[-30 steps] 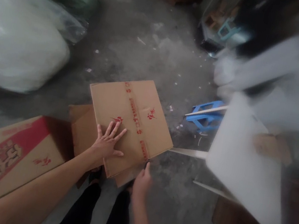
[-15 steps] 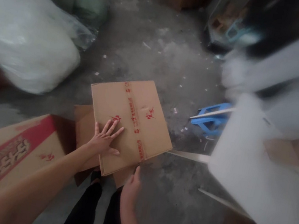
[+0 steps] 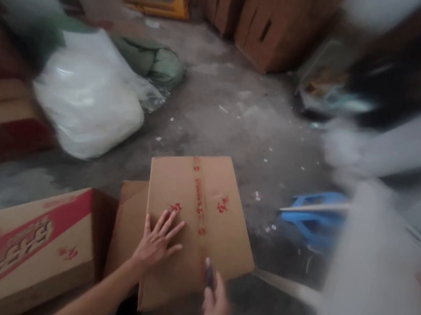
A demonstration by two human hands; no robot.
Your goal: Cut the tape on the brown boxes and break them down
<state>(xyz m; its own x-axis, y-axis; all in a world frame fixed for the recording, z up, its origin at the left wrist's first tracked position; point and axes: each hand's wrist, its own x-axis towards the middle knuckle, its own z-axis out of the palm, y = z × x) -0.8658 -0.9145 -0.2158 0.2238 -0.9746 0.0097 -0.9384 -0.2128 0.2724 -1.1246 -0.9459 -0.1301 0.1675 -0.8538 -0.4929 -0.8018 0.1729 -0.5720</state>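
A brown cardboard box (image 3: 206, 205) with red printed marks and a red tape strip down its middle lies in front of me on the concrete floor. My left hand (image 3: 158, 241) rests flat on its top, fingers spread. My right hand (image 3: 215, 310) is at the box's near edge, closed around a small dark tool (image 3: 208, 272) whose tip points at the tape strip. What the tool is stays unclear in the blur.
A long red-and-brown printed carton (image 3: 11, 247) lies at the left. A white plastic bag (image 3: 90, 98) and a green bundle (image 3: 154, 61) sit beyond it. A blue plastic stool (image 3: 313, 222) and a blurred white sheet (image 3: 377, 295) are at the right; stacked brown cartons (image 3: 272, 16) stand at the back.
My view has tilted up, showing the stacked cartons at the back. My right hand has come up onto the box's near edge with the dark tool. The left hand stays flat on the box.
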